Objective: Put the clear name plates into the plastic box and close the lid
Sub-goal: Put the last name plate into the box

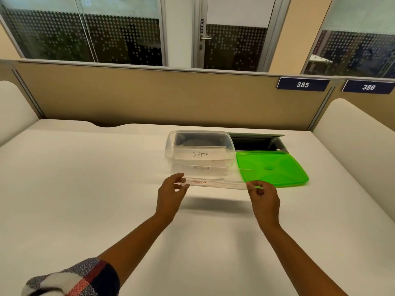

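A clear plastic box (170, 146) stands open at the middle of the white desk. Inside it a name plate marked SIGMA (199, 154) stands upright. Another clear name plate (201, 168) lies in front of the box. I hold a third clear name plate (215, 183) with a red label above the desk, just in front of those. My left hand (171, 193) pinches its left end and my right hand (264, 196) pinches its right end. The green lid (273, 167) lies flat to the right of the box.
An open cable hatch (256, 143) sits in the desk (85, 178) behind the lid. A tan partition (149, 97) with number signs 385 and 386 closes the back. White side panels (352, 133) flank the desk.
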Action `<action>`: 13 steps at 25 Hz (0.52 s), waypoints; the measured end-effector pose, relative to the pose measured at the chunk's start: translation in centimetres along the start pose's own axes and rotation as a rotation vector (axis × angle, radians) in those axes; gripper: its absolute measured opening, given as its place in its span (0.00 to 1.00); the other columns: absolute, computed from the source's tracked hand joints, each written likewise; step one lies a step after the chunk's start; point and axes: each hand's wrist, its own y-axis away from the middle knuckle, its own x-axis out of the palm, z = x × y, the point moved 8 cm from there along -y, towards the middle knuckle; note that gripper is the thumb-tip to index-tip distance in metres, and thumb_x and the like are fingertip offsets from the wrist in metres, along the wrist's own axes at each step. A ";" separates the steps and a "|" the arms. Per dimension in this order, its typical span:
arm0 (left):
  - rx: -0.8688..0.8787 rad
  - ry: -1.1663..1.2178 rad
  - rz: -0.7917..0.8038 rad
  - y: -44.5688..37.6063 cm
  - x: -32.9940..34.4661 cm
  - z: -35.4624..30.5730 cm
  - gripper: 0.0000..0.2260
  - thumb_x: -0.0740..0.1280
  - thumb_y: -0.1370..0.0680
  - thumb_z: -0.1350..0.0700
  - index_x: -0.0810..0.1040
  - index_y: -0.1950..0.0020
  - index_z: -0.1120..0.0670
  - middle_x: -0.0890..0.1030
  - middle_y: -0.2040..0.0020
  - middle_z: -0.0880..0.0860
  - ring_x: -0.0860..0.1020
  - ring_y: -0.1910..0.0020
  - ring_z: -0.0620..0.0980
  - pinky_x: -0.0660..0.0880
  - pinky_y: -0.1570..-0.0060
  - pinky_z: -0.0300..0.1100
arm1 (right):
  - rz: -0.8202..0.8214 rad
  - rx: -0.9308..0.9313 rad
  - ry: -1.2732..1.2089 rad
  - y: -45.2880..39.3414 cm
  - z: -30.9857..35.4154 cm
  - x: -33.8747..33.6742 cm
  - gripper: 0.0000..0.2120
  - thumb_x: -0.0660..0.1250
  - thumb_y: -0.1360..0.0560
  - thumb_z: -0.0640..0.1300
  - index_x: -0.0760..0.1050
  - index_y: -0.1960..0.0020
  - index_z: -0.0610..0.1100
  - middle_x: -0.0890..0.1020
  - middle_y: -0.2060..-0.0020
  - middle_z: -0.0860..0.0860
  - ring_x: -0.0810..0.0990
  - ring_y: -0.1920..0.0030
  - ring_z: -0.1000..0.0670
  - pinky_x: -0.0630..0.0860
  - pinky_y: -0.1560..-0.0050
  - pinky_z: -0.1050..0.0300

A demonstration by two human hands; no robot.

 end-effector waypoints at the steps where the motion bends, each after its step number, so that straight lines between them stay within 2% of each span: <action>1: 0.015 0.010 -0.022 -0.5 -0.6 -0.5 0.13 0.68 0.26 0.59 0.76 0.42 0.55 0.80 0.49 0.52 0.76 0.59 0.40 0.72 0.63 0.24 | -0.011 -0.024 -0.002 -0.5 0.8 0.0 0.08 0.68 0.27 0.44 0.77 0.54 0.39 0.78 0.55 0.44 0.76 0.60 0.47 0.63 0.65 0.68; 3: 0.046 0.033 -0.054 -1.9 -1.6 -1.8 0.12 0.68 0.26 0.58 0.77 0.43 0.56 0.80 0.51 0.53 0.76 0.59 0.40 0.72 0.63 0.22 | -0.019 -0.060 -0.012 -1.7 2.3 0.4 0.09 0.69 0.27 0.45 0.77 0.57 0.39 0.77 0.58 0.45 0.76 0.61 0.47 0.65 0.66 0.70; 6: 0.050 0.026 -0.071 -4.5 -2.8 -3.2 0.13 0.67 0.26 0.58 0.76 0.41 0.57 0.80 0.51 0.53 0.77 0.56 0.45 0.71 0.59 0.25 | -0.022 -0.094 -0.031 -3.9 4.5 1.2 0.10 0.69 0.28 0.47 0.79 0.57 0.40 0.78 0.60 0.46 0.75 0.62 0.50 0.66 0.67 0.75; 9: 0.008 0.045 -0.101 -7.1 -3.7 -3.8 0.15 0.67 0.26 0.59 0.75 0.39 0.58 0.81 0.49 0.55 0.77 0.53 0.48 0.71 0.50 0.35 | 0.048 -0.119 -0.089 -6.2 6.4 3.0 0.10 0.72 0.30 0.47 0.81 0.53 0.42 0.82 0.60 0.44 0.79 0.60 0.49 0.72 0.62 0.65; 11: -0.024 0.043 -0.105 -8.6 -3.7 -3.6 0.17 0.67 0.26 0.60 0.73 0.38 0.58 0.81 0.47 0.58 0.77 0.52 0.50 0.71 0.47 0.38 | 0.116 -0.077 -0.160 -7.8 6.9 4.3 0.11 0.73 0.31 0.44 0.81 0.51 0.40 0.83 0.58 0.42 0.80 0.58 0.49 0.76 0.55 0.58; 13: -0.086 0.070 -0.087 -9.9 -3.6 -2.7 0.21 0.67 0.26 0.60 0.69 0.34 0.57 0.81 0.46 0.60 0.78 0.50 0.53 0.73 0.44 0.44 | 0.158 -0.031 -0.173 -9.1 6.6 5.4 0.10 0.73 0.31 0.41 0.81 0.51 0.38 0.84 0.56 0.39 0.80 0.57 0.49 0.76 0.51 0.55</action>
